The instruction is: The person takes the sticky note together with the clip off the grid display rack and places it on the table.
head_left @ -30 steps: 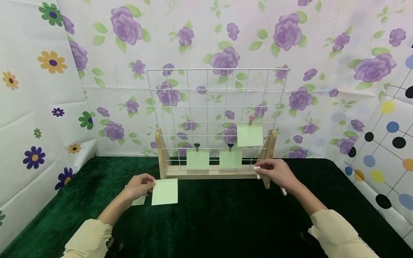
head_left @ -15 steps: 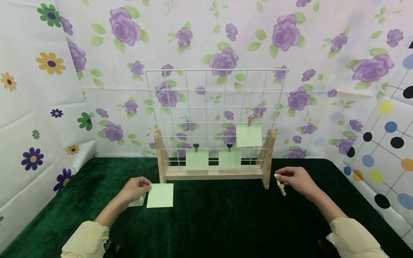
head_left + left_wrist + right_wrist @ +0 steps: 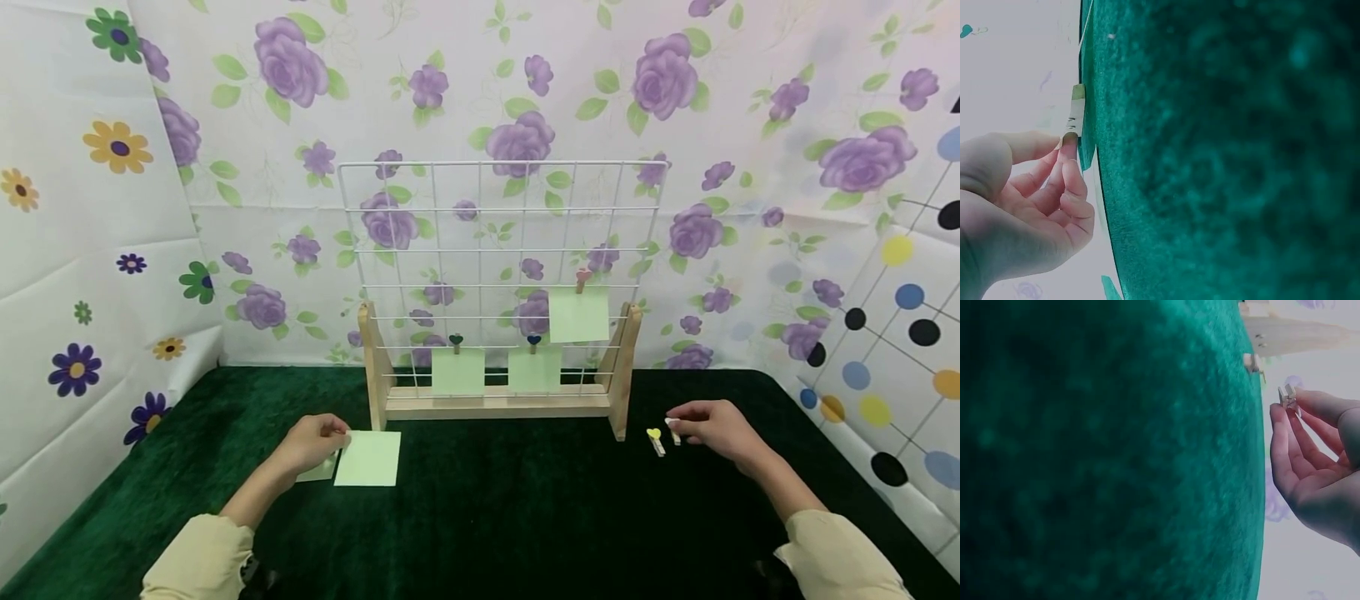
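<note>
At the left, my left hand (image 3: pixel 311 446) pinches a pale green paper note (image 3: pixel 367 458) by its upper left corner, low over the table. Another green note (image 3: pixel 318 472) lies partly hidden beneath that hand. My right hand (image 3: pixel 716 429) pinches a small white clothespin (image 3: pixel 673 432) between thumb and fingertips; the right wrist view shows the clothespin (image 3: pixel 1288 397) held just off the cloth. Beside it on the table lies a clothespin with a yellow heart (image 3: pixel 656 442). Three green notes, including one at the right (image 3: pixel 579 315), hang by heart clothespins on a white wire grid (image 3: pixel 501 208).
The grid stands in a wooden base (image 3: pixel 498 408) with two upright legs, between and beyond my hands. Dark green velvety cloth (image 3: pixel 487 508) covers the table. Flowered sheets (image 3: pixel 420 50) close off the back and left, a dotted sheet (image 3: pixel 911 250) the right.
My right hand has moved right and down with the white clothespin, away from the grid's right leg to beside the yellow-heart clothespin. My left hand has shifted slightly left and down with the note.
</note>
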Demonstrator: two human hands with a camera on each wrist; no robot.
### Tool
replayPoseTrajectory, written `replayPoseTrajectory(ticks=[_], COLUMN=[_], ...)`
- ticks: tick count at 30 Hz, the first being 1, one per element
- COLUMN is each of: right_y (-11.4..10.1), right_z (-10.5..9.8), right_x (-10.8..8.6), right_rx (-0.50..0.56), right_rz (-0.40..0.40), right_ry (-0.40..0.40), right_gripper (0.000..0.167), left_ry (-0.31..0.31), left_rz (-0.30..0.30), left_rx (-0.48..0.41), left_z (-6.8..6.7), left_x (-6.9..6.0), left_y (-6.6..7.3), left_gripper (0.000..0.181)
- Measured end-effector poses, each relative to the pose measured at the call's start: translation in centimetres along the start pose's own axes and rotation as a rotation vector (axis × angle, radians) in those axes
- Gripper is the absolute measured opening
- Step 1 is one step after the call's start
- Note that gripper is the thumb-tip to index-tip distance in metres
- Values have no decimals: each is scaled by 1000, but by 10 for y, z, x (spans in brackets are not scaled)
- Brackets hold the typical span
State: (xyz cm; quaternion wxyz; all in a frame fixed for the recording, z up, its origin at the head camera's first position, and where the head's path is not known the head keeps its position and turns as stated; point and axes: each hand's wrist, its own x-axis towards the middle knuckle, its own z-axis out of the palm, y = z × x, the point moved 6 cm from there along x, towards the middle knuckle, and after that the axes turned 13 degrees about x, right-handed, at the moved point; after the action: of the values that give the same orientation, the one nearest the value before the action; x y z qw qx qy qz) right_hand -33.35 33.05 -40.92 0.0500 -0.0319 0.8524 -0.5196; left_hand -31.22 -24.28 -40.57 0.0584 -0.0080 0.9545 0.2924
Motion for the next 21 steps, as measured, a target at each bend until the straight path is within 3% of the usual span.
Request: replayPoseTrajectory(ticks=[7, 21], right_y=[8, 11], right_z=[-4, -3], right_x=[-1, 1], right_rx=[-10, -63], right_rz=[45, 34], right_ry=[-7, -29], right_gripper=[38, 34], left_ry=[9, 5], left_rz=[6, -27], left_rx=[22, 29], left_z=[-1, 0], left_x=[-1, -2], left_y=[0, -1], left_gripper=[20, 21])
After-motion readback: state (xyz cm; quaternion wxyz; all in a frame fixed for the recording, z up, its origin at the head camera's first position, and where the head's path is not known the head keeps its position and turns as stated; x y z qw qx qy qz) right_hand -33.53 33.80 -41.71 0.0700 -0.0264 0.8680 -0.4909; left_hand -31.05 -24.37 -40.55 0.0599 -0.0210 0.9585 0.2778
